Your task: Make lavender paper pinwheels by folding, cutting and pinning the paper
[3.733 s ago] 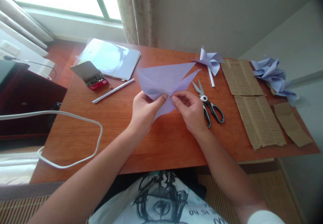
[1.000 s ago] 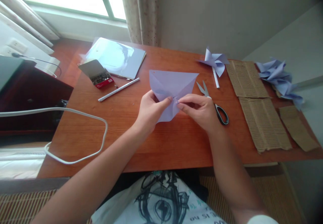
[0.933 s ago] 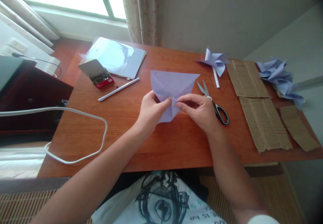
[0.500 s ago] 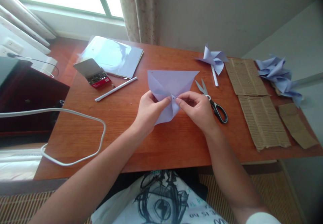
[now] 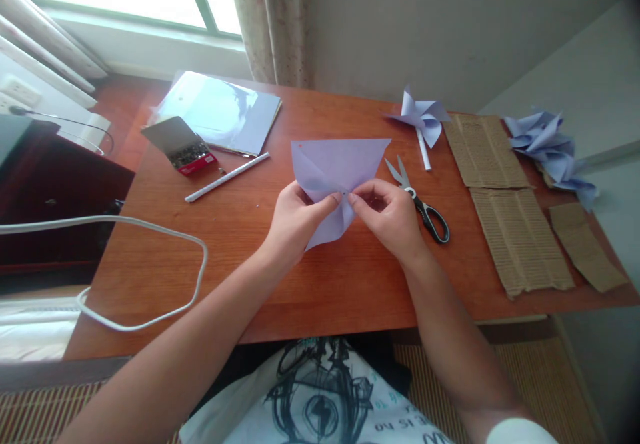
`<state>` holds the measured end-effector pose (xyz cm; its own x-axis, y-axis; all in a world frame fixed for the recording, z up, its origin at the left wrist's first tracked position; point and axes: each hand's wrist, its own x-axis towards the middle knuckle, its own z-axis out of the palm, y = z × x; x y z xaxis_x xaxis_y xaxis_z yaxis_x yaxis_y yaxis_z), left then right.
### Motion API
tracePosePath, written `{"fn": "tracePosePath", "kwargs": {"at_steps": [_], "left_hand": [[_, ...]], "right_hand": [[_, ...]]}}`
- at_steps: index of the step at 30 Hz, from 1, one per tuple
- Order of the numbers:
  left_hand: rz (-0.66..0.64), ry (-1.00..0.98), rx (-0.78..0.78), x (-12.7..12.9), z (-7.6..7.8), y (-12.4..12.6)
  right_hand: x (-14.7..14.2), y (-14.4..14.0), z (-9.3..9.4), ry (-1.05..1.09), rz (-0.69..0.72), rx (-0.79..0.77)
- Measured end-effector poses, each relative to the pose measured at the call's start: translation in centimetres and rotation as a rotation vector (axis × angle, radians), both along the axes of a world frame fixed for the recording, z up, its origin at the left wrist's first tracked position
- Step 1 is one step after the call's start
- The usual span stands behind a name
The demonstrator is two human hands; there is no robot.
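Note:
A sheet of pale purple paper (image 5: 345,161), partly folded in toward its middle, is held up over the table. My left hand (image 5: 297,221) grips its left side, thumb pressed near the centre. With thumb and forefinger pinched at that same centre, my right hand (image 5: 390,214) holds the paper from the right. A small dark dot shows between the two thumbs; the fingers behind the sheet are hidden. Just right of my right hand lie black-handled scissors (image 5: 430,214), blades apart. Left of the paper rests a rolled white paper stick (image 5: 227,177).
An open red box of tacks (image 5: 193,157) stands beside a folder (image 5: 225,111). A finished purple pinwheel (image 5: 423,117) lies at the back, with corrugated cardboard pieces (image 5: 520,241) and several more pinwheels (image 5: 550,147) to the right. A white cable (image 5: 195,291) loops over the left edge.
Both hands stay at the paper's centre, the thumbs still pinching. The upper right corner of the sheet has shifted slightly; the view itself has moved a little.

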<state>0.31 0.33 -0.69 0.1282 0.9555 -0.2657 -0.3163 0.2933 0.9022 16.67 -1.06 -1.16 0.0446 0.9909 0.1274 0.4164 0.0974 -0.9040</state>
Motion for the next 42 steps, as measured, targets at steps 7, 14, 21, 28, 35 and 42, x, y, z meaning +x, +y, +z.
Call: {"fn": "tracePosePath", "kwargs": {"at_steps": [7, 14, 21, 28, 35, 42], "left_hand": [[0.042, 0.037, 0.011, 0.0, 0.0, 0.0], [0.031, 0.047, -0.023, -0.1, 0.4, 0.0], [0.021, 0.063, -0.045, -0.1, 0.6, -0.2], [0.033, 0.081, -0.033, -0.1, 0.4, 0.0], [0.009, 0.032, -0.026, -0.2, 0.3, 0.0], [0.007, -0.029, -0.056, -0.2, 0.5, 0.0]], "right_hand": [[-0.2, -0.1, 0.3, 0.013, 0.035, 0.022], [0.8, 0.5, -0.3, 0.082, -0.271, 0.244], [1.8, 1.4, -1.6, 0.091, -0.358, 0.357], [0.4, 0.1, 0.2, -0.006, -0.381, 0.519], [0.4, -0.7, 0.5, -0.483, -0.053, 0.664], [0.7, -0.2, 0.2, -0.497, 0.069, 0.671]]}}
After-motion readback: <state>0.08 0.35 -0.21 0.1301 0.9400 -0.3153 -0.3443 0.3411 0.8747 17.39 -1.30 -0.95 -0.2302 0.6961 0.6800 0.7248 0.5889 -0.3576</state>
